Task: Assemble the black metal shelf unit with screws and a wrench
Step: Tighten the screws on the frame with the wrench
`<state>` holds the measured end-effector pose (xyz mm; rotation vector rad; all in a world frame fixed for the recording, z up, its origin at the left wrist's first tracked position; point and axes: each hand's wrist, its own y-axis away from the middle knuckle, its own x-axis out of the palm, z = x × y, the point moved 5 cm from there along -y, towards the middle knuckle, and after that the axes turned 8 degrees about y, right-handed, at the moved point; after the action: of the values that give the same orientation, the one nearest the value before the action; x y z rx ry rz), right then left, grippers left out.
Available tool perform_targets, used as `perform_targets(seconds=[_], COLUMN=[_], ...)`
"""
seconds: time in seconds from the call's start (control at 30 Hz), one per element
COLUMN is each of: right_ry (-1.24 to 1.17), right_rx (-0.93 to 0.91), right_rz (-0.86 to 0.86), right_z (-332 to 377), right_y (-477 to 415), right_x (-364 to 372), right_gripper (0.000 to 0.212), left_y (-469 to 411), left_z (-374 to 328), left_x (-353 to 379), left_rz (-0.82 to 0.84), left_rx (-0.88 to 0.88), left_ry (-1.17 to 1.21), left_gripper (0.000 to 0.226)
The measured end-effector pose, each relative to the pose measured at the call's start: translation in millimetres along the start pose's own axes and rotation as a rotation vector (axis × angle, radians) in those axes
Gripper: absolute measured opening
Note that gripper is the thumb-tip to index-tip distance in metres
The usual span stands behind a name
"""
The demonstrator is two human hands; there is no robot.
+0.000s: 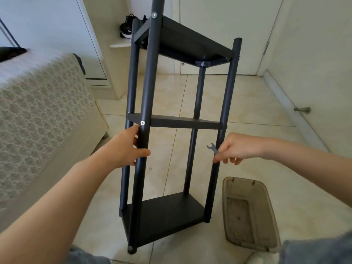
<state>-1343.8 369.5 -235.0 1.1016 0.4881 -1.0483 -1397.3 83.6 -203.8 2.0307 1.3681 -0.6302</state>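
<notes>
The black metal shelf unit stands upright on the tiled floor, with three shelves between four round posts. Silver screw heads show on the near left post at the middle and top shelves. My left hand grips the near left post just below the middle shelf. My right hand pinches a small grey wrench and rests against the near right post below the middle shelf.
A translucent brown plastic box lies on the floor at the lower right of the shelf unit. A bed with a patterned cover fills the left side. A white door and wall stand behind; a door stop sticks out at the right.
</notes>
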Motion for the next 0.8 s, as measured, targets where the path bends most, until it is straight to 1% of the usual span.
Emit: perform_targets(seconds=[0.13, 0.23, 0.3, 0.37, 0.5, 0.67, 0.8], right_ry=[-0.160, -0.312, -0.437, -0.506, -0.560, -0.756, -0.747], right_rx=[0.095, 0.150, 0.206, 0.245, 0.198, 0.098, 0.079], right_rz=[-0.067, -0.173, -0.264, -0.335, -0.451, -0.468, -0.490], right_z=[-30.7, -37.0, -41.4, -47.1, -47.4, -31.4, -16.1], right_y=[15.9, 8.3, -0.5, -9.7, -20.3, -22.6, -25.8], right_x=[-5.7, -23.0, -34.8, -40.8, -47.7, -54.3, -48.9], right_gripper=[0.023, 0.024, 0.031, 0.036, 0.020, 0.011, 0.018], left_y=[3.2, 3.9, 4.2, 4.4, 3.5, 1.5, -3.6], left_z=[-1.4, -0.2, 1.9, 5.0, 11.9, 18.4, 24.2], left_x=[2.7, 3.4, 3.6, 3.0, -1.8, -9.6, -12.6], left_rz=[0.012, 0.029, 0.052, 0.067, 0.050, 0.000, -0.071], left_rx=[0.013, 0.016, 0.014, 0.004, -0.035, -0.073, -0.100], left_ry=[-0.012, -0.022, -0.030, -0.044, -0.056, -0.070, -0.073], left_gripper=[0.060, 0.055, 0.052, 0.051, 0.049, 0.054, 0.062])
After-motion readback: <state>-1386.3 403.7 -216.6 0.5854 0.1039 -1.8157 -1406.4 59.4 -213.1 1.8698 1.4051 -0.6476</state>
